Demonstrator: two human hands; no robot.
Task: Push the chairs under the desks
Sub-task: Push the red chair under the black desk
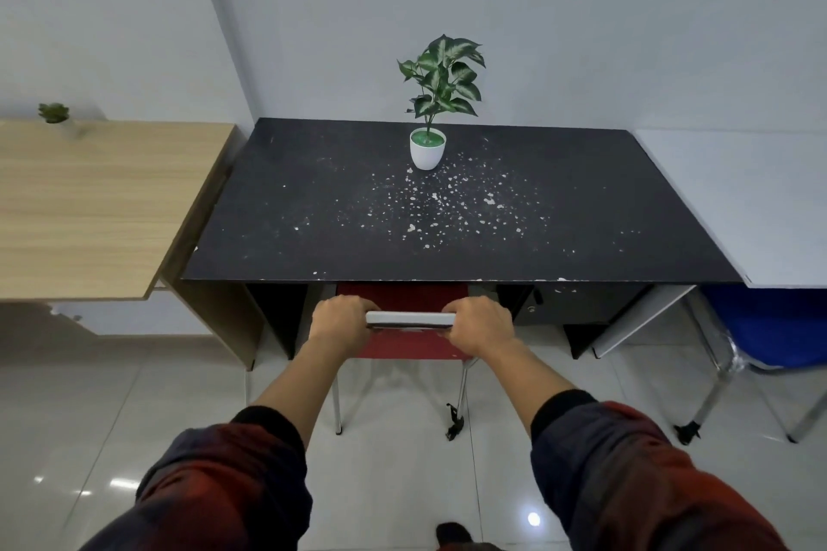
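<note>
A red chair [405, 347] with metal legs stands at the front of the black desk [313, 210], its seat partly beneath the desk's front edge. My left hand [340, 320] grips the left end of the chair's backrest top. My right hand [481, 324] grips the right end of the same backrest. A pale strip of the backrest shows between my two hands. The front part of the seat is hidden under the desktop. A blue chair [769, 327] sits under the white desk [734, 192] at the right.
A potted plant [427, 148] in a white pot stands at the back of the black desk. A wooden desk [89, 201] with a small plant [54, 114] is at the left. White wall runs behind. Glossy tiled floor lies below, with my foot [452, 535] at the bottom.
</note>
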